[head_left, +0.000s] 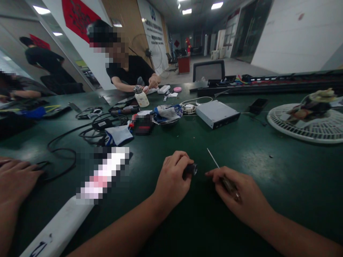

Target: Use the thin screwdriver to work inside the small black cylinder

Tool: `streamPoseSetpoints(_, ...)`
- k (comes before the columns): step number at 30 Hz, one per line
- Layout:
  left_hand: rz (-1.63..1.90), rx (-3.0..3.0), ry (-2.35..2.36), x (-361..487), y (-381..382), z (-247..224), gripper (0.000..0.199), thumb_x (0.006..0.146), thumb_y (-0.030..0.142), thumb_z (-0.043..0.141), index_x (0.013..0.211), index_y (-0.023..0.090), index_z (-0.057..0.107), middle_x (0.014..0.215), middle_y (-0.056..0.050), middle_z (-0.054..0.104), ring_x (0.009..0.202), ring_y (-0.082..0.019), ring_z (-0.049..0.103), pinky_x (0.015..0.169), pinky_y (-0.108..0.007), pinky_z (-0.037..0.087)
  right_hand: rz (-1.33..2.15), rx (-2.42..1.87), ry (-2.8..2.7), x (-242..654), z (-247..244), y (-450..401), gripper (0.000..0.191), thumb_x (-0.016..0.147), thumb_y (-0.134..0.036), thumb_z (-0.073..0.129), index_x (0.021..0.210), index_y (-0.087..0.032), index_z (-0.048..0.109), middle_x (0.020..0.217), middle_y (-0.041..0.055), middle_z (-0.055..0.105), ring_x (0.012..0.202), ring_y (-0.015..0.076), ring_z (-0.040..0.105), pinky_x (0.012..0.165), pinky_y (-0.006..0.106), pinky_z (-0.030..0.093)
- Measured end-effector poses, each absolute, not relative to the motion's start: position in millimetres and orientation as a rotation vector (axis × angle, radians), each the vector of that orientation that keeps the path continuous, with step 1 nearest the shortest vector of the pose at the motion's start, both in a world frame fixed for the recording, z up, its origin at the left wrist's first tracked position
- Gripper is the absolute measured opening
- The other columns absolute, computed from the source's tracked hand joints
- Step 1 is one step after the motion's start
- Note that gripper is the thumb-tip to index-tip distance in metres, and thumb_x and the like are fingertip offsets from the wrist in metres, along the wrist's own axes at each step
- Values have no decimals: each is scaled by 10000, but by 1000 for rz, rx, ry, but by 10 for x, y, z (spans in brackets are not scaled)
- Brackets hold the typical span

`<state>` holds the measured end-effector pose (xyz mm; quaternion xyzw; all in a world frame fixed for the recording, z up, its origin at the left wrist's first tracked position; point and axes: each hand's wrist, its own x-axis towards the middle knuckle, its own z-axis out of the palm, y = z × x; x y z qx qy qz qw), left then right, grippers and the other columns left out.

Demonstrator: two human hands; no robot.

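My left hand (171, 178) is closed around a small dark cylindrical piece (192, 169), its shiny round end facing right. Most of that piece is hidden by my fingers, so its kind cannot be made out. A screwdriver (231, 188) with a translucent brownish handle lies in the grip of my right hand (248, 196). Its thin metal shaft points up and to the left, away from me. The tip stands apart from the dark piece. Both hands are low over the dark green tabletop (209, 228), with a gap between them.
At left, another person's hand (18, 178) rests near a long white object (59, 221). Farther back are white-and-blue gloves (119, 135), black cables (99, 123), a bottle (142, 98) and a grey drive box (217, 113). A white round grille (316, 132) stands right; a person sits opposite.
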<state>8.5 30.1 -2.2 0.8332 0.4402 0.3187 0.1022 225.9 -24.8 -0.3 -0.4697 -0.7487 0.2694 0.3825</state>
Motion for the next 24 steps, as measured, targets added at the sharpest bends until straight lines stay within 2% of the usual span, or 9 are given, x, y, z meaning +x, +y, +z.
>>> streamPoseSetpoints(5, 909, 2469, 1169, 82, 299, -31, 342, 769, 25, 665, 1059, 205, 645, 1109, -65, 608, 968, -232, 606, 815, -388, 530, 791, -1239, -1741, 2271, 5, -232, 106, 870, -148, 622, 884, -236, 565, 1044, 68, 772, 987, 235, 759, 791, 350, 611)
streamPoseSetpoints(15, 894, 2595, 869, 70, 293, -25, 293, 804, 113, 701, 1082, 196, 659, 1067, -67, 660, 902, -209, 640, 755, -342, 541, 839, -1190, -1685, 2277, 7, -237, 145, 889, -202, 680, 833, -255, 557, 990, 22, 769, 955, 206, 754, 813, 335, 598)
streamPoseSetpoints(19, 941, 2634, 711, 70, 290, -20, 260, 822, 135, 720, 1069, 179, 653, 1028, -63, 682, 875, -196, 647, 737, -326, 530, 817, -1215, -1638, 2273, -11, -233, 191, 861, -229, 729, 846, -256, 541, 1017, 25, 771, 1024, 223, 743, 865, 358, 588)
streamPoseSetpoints(24, 977, 2654, 652, 69, 291, -21, 262, 838, 141, 722, 1087, 179, 649, 1025, -69, 685, 880, -194, 651, 728, -323, 520, 822, -1265, -1691, 2270, -5, -233, 197, 845, -241, 732, 865, -255, 537, 1053, 43, 767, 1030, 242, 738, 847, 381, 589)
